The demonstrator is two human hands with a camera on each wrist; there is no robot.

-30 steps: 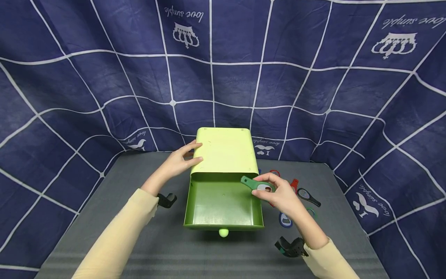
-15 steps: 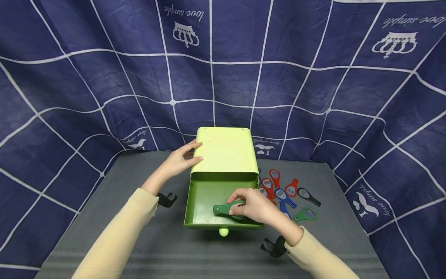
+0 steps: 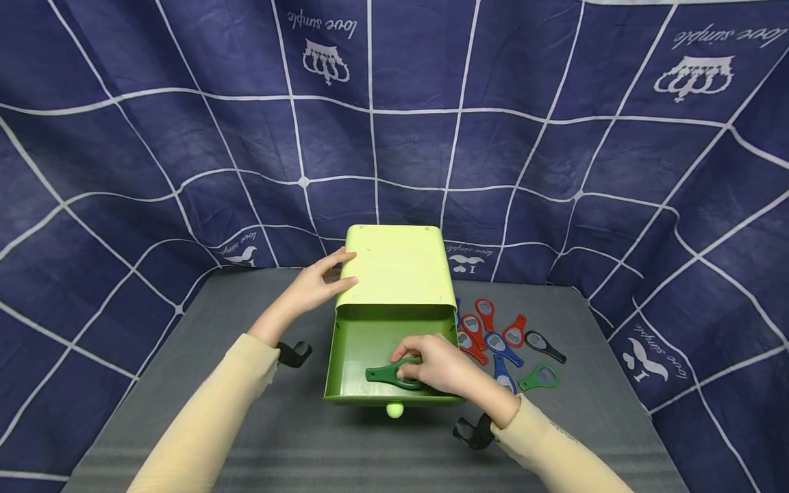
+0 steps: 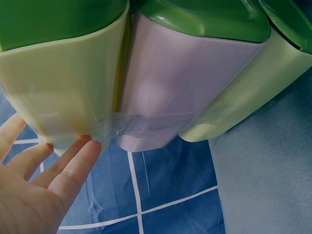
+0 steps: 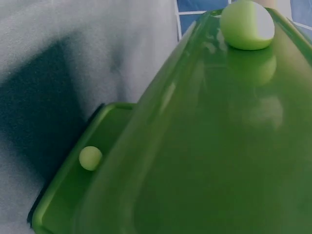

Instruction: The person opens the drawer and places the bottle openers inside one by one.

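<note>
My right hand reaches into the pulled-out green top drawer and pinches a green bottle opener by its ring end. The opener's handle points left, low over the drawer floor near the front wall. My left hand touches the left side of the pale yellow-green drawer cabinet, thumb and fingers spread along its edge. In the left wrist view, the fingertips lie against the cabinet's top unit. From the right wrist, the drawer front and its round knob show, while that hand is out of sight.
Right of the cabinet, several bottle openers lie on the grey table, among them a red one, a black one and another green one. Below the top unit sits a pinkish unit. A navy grid curtain stands behind.
My right hand has carried the green bottle opener from the drawer's right side leftward and down into the drawer, uncovering the openers on the table. My left hand has stayed at the cabinet.
</note>
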